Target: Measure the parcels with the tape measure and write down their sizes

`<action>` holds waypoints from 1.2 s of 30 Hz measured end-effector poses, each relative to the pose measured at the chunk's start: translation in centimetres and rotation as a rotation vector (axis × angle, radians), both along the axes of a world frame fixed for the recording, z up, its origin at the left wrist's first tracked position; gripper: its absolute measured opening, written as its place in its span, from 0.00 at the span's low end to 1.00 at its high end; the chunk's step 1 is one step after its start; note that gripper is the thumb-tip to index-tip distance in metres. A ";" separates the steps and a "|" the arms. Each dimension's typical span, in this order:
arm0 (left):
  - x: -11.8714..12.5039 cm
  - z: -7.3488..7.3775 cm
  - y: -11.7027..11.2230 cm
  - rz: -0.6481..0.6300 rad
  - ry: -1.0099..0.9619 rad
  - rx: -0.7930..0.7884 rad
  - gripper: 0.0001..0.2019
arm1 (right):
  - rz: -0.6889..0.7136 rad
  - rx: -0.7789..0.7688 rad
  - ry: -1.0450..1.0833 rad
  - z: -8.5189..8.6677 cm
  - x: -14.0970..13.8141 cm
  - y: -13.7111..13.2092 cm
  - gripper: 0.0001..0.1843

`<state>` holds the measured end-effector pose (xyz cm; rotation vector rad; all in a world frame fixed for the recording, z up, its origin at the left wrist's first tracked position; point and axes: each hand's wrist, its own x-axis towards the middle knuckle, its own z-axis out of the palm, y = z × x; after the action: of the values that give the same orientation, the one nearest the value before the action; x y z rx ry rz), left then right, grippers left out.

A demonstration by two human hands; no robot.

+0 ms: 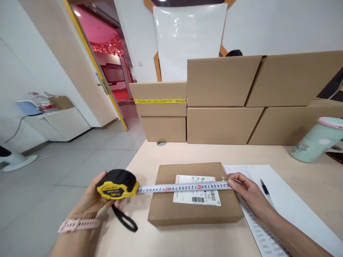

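Observation:
My left hand (98, 194) is closed around a black and yellow tape measure (118, 184), with a black wrist strap hanging below it. The white blade (158, 189) runs out to the right, across the top of a brown cardboard box (166, 210). At the box's right edge, my right hand (245, 189) pinches the end of the blade between thumb and fingers. A white shipping label (184, 198) with barcodes sits on the box top, partly covered by the blade.
Right of the box lie paper sheets (292, 214) with a black pen (264, 187) on them. Stacked cardboard boxes (222, 125) line the table's back edge. A mint green cup (316, 142) stands at the right. Past the table's left edge is tiled floor (107, 171).

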<state>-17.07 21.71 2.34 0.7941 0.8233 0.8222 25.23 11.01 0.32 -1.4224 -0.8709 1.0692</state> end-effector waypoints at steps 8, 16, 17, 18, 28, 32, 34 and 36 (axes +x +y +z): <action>-0.5 -1.1 0.0 -0.004 0.078 0.138 0.26 | 0.017 -0.109 0.033 -0.6 0.4 -0.4 0.19; -0.6 -1.5 0.2 -0.055 0.051 0.123 0.30 | 0.054 -0.159 -0.013 -1.3 1.3 -0.2 0.18; -0.6 -1.5 0.2 -0.059 0.044 0.121 0.30 | 0.054 -0.155 -0.028 -1.4 1.3 -0.2 0.18; -0.6 -1.4 0.2 -0.060 0.038 0.121 0.30 | 0.053 -0.152 -0.041 -1.4 1.3 -0.1 0.18; -0.5 -1.4 0.3 -0.034 0.017 0.147 0.28 | 0.042 -0.140 -0.036 -1.3 1.3 -0.3 0.17; -0.5 -1.5 0.3 -0.041 0.018 0.137 0.28 | 0.040 -0.139 -0.062 -1.4 1.3 -0.2 0.17; -0.6 -1.5 0.3 -0.048 0.017 0.126 0.28 | 0.038 -0.128 -0.081 -1.5 1.2 -0.2 0.17; -0.6 -1.6 0.3 -0.049 0.010 0.114 0.29 | 0.044 -0.126 -0.079 -1.5 1.2 -0.2 0.17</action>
<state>-17.67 22.04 0.77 0.9161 0.7681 0.8274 26.47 10.82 -1.18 -1.5657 -0.9076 1.1237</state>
